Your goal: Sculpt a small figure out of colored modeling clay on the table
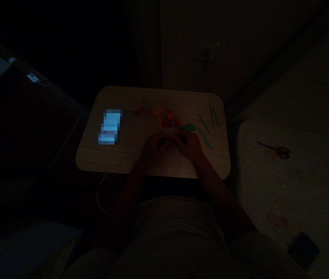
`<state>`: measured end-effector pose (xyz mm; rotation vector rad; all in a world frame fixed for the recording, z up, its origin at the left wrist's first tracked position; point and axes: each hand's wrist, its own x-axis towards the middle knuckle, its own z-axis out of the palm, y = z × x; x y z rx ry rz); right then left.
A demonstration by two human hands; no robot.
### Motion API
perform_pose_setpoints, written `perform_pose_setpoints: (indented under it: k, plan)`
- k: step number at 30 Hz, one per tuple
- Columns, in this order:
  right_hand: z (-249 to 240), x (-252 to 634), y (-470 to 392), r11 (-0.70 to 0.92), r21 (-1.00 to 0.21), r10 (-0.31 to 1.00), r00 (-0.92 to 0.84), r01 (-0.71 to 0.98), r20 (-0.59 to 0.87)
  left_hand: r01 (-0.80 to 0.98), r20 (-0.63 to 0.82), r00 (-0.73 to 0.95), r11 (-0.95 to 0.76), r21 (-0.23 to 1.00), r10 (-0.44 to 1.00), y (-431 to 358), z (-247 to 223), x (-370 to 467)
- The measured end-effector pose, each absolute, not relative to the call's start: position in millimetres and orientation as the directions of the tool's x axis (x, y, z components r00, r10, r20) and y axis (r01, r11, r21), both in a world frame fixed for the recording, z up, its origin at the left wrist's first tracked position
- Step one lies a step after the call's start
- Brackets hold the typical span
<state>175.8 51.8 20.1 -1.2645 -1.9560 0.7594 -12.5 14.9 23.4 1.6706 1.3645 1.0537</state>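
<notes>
Both hands meet over the front middle of a small wooden-topped table [115, 159]. My left hand [154, 146] has its fingers bent in a pinch, touching something small and dark to make out. Opposite it, my right hand [188, 144] is closed the same way, its fingertips near the left ones. Just beyond the hands sits a red figure-like piece [170, 118]. Left of that lies an orange piece with a wide head and a thin stem [157, 111]. A green leaf-shaped piece [188, 127] is by the right hand's knuckles.
A lit phone [110, 126] lies at the table's left. Behind it is a round clear container [132, 101]. Thin teal sticks [212, 116] and a flat bluish knife-like tool [204, 138] lie at the right. Scissors [277, 150] rest on a pale surface beyond. The room is very dark.
</notes>
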Motion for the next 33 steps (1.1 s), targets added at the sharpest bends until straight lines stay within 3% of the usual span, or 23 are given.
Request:
perform_pose_setpoints:
  k: [14,33]
  plan:
    - [19.4,173.8,58.2,0.349,-0.768,0.928,-0.311,0.537,0.205,0.417,0.136,0.098,-0.165,0.894,0.986,17.3,22.4,-13.2]
    - [13.4,174.9,57.0,0.35,-0.836,0.926,-0.29,0.422,0.241,0.37,0.128,0.116,-0.162,0.915,0.985,16.1,20.6,-13.1]
